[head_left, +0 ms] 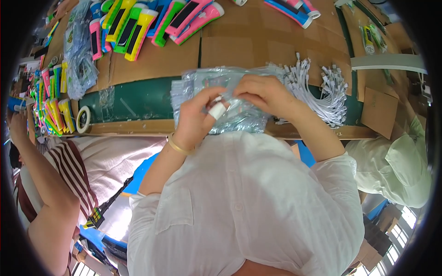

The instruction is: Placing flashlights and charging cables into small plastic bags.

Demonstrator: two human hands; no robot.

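Observation:
A stack of clear plastic bags (246, 120) lies at the table's front edge, right before me. Above it, my left hand (195, 115) is closed with curled fingers, and a white wrap or small white piece (217, 111) shows at its thumb. What its fingertips hold is hidden. My right hand (267, 95) has its fingers pinched together over the same bags, close to the left one; what lies in the pinch is too small to make out. Directly right of the stack is a bundle of white cables (317, 94) with plugs at their ends.
Colourful flashlight-shaped items (138, 34) pile up at the far left, beside more plastic bags (79, 50). A tape roll (83, 119) sits at the front left edge. A cardboard piece (380, 112) stands at right. Co-workers sit on both sides; one's arm (41, 170) reaches in at left.

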